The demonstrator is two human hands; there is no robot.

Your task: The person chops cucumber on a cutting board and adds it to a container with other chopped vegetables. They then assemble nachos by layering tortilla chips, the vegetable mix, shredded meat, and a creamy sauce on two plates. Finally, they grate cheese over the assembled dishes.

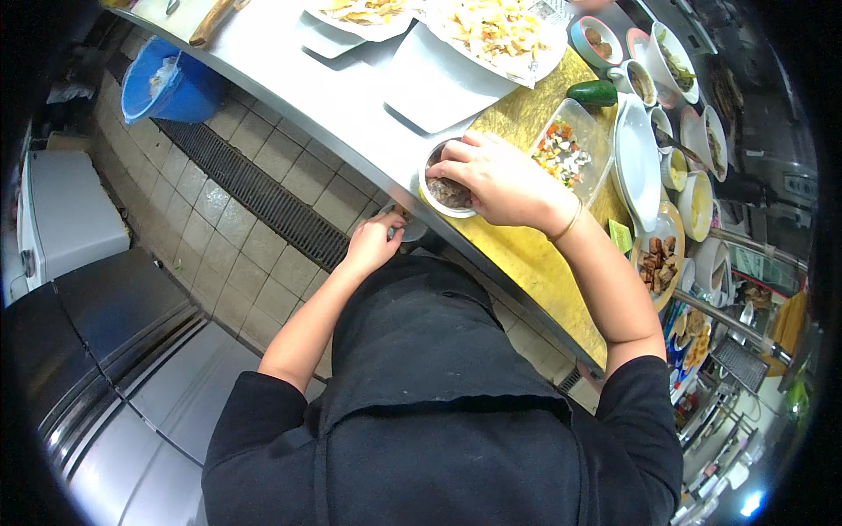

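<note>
My right hand (490, 181) reaches over a small round bowl (454, 212) at the counter's front edge. Its fingers dip into dark brown food (448, 192) inside; whether they pinch any is hidden. Below the counter edge, my left hand (373, 242) is beside a clear container (413, 230), its fingers curled at the near side. Its grip is not plain. Just past my right hand, a clear plastic tub (602, 154) holds diced vegetables (562, 154) in orange, white and green.
A yellow board (520, 253) covers part of the steel counter (316, 79). Loaded plates (552, 49) stand at the far side. A green pepper (592, 93), white oval dishes (638, 158) and a plate of browned chunks (671, 227) line the right. A blue bin (197, 92) stands on the tiled floor.
</note>
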